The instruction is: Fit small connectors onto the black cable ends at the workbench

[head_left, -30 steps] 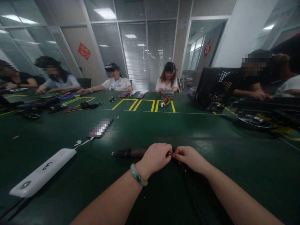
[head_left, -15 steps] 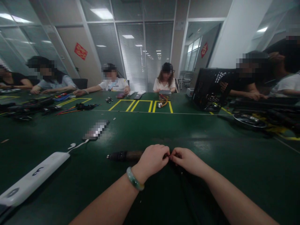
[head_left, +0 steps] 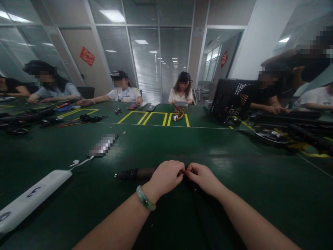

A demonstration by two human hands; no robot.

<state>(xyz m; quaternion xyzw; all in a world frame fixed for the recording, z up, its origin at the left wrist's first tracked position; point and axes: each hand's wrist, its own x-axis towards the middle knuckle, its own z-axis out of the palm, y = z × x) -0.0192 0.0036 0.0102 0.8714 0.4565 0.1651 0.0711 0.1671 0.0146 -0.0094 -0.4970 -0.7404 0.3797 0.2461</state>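
On the green table lies a dark, tube-shaped electric screwdriver (head_left: 135, 174), its metal tip pointing left. My left hand (head_left: 169, 177), with a jade-coloured bangle (head_left: 145, 198) on the wrist, is closed over its rear end and hides that part. Facing it, my right hand (head_left: 201, 177) is closed in a pinch, its fingertips almost meeting those of the left. Something small and dark is between the fingertips; I cannot make out what. Below the right hand, a dark cable (head_left: 199, 211) runs toward me, faint against the table.
A white power strip (head_left: 39, 194) lies at left, its cord leading toward a blurred-out phone (head_left: 104, 144). Beyond are yellow tape marks (head_left: 153, 113), a power supply box (head_left: 181, 106), a black computer case (head_left: 231, 100) and a metal dish (head_left: 270, 136). Several people sit around the table.
The view has shifted slightly, so most things sit a little further left. Both hands keep their closed hold at the screwdriver's rear end, with only slight finger movement.
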